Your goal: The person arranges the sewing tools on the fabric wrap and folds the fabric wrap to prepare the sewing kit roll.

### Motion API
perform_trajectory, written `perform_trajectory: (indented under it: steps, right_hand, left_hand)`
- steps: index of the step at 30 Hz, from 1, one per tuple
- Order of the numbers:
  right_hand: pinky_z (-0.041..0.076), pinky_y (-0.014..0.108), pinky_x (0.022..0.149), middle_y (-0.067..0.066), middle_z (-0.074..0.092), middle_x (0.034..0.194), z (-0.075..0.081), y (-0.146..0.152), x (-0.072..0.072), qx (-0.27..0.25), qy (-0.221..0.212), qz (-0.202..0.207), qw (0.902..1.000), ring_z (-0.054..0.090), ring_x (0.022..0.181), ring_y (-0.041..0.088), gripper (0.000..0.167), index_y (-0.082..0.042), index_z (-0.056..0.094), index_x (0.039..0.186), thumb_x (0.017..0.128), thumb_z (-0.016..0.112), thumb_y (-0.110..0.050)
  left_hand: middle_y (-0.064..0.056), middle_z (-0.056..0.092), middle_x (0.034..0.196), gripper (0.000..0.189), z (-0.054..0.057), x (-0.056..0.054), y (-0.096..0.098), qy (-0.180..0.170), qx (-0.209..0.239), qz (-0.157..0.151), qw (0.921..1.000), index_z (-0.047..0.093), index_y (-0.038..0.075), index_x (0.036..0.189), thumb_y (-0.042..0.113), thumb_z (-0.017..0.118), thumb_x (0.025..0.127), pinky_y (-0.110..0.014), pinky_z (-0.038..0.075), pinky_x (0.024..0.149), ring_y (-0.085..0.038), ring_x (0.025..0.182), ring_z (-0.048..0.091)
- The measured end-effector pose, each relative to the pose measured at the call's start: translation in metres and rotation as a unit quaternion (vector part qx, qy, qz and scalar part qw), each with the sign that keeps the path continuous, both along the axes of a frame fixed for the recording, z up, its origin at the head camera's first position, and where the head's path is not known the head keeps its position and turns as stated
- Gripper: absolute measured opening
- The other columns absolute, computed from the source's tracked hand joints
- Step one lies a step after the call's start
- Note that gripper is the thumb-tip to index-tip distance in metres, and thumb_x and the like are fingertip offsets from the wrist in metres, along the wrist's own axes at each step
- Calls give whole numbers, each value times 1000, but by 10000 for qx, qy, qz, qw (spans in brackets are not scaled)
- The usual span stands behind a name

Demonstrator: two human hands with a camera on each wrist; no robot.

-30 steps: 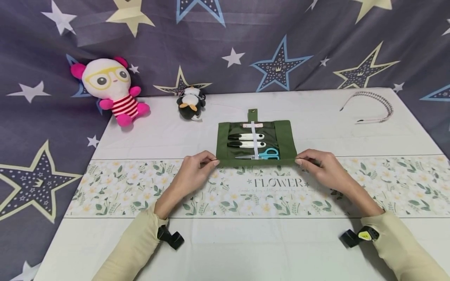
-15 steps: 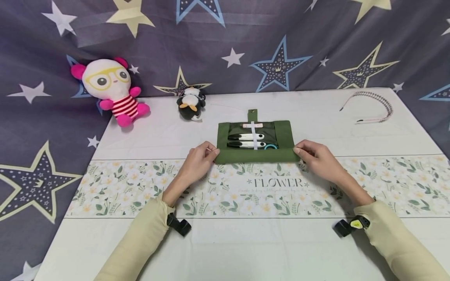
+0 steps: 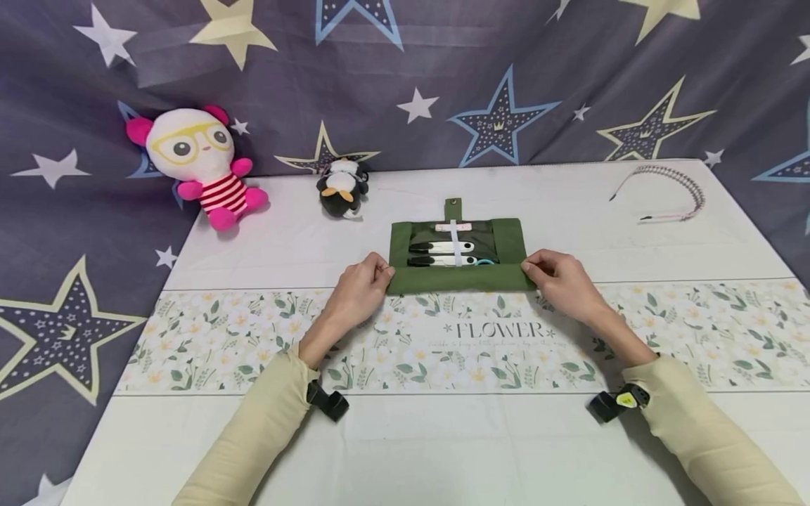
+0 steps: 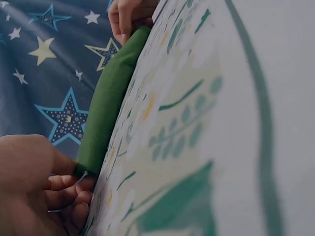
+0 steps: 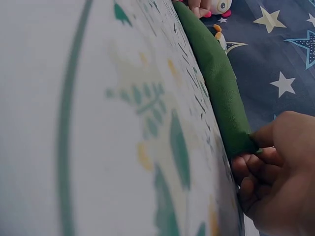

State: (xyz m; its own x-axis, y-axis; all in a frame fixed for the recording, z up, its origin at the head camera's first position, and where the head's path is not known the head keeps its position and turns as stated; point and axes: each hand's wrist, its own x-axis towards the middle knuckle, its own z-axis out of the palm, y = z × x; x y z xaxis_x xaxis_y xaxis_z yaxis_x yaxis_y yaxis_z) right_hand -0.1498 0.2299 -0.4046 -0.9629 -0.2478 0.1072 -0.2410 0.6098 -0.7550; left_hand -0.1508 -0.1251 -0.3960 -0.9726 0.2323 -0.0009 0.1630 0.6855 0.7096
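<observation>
A green fabric tool roll [image 3: 462, 280] lies on the table, its near edge folded up over the lower part. My left hand [image 3: 361, 289] pinches the fold's left end between thumb and fingers; my right hand [image 3: 562, 284] pinches its right end. Two white tools with black tips [image 3: 441, 247] show inside under a white elastic strap, below a small pale pink item [image 3: 453, 227]. Only a sliver of the blue scissors handle [image 3: 484, 262] peeks above the fold; the rest is covered. In the left wrist view the folded green edge [image 4: 106, 101] looks rounded and thick.
A snap tab [image 3: 453, 208] sticks out from the roll's far side. Behind stand a pink and white plush toy [image 3: 202, 165] and a penguin plush [image 3: 342, 188]. At the back right lies a headband [image 3: 680, 184]. A flower-printed band [image 3: 240, 337] crosses the white table.
Both hands have moved away from the body, folding the near edge of the tool roll up over the scissors. The fold is now wider, and most of the blue handle has disappeared beneath it.
</observation>
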Motion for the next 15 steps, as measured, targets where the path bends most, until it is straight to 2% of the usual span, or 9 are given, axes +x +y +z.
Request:
perform_trajectory:
  steps: [5,9,11,13,15]
  right_hand:
    - [40,30,52,10,63,81,0,-3,-1,-31,-15,-35,10000,48,57,17,20,3,70,108,108,55,-11]
    - [41,31,52,11,64,81,0,-5,0,51,-69,-198,9998,49,58,19,20,2,70,108,108,54,-11]
    - [41,31,52,11,64,81,0,-6,0,67,-103,-244,9996,50,58,19,20,3,69,108,108,54,-11]
    - [41,30,52,11,65,81,0,-6,1,41,-107,-267,9996,49,57,17,21,3,69,108,108,54,-11]
    - [40,29,52,10,64,81,1,-6,2,-5,-50,-273,9996,48,57,16,19,3,68,109,108,55,-11]
  left_hand:
    - [-6,62,85,16,-4,1,-5,329,-53,-169,9993,61,2,113,15,53,108,-40,49,73,-22,75,56]
    - [-13,61,112,30,-6,4,-7,758,-228,-586,9951,55,1,131,11,54,103,-46,47,91,-30,102,55]
    - [-16,56,128,39,-7,6,-8,1029,-459,-893,9896,53,3,137,8,56,99,-49,42,102,-34,117,50]
    - [-19,51,140,45,-6,9,-8,1327,-737,-1243,9806,52,5,140,7,58,95,-51,35,111,-37,128,44]
    - [-20,48,144,45,-6,9,-7,1610,-1010,-1534,9697,54,7,139,8,60,94,-53,32,113,-38,132,41]
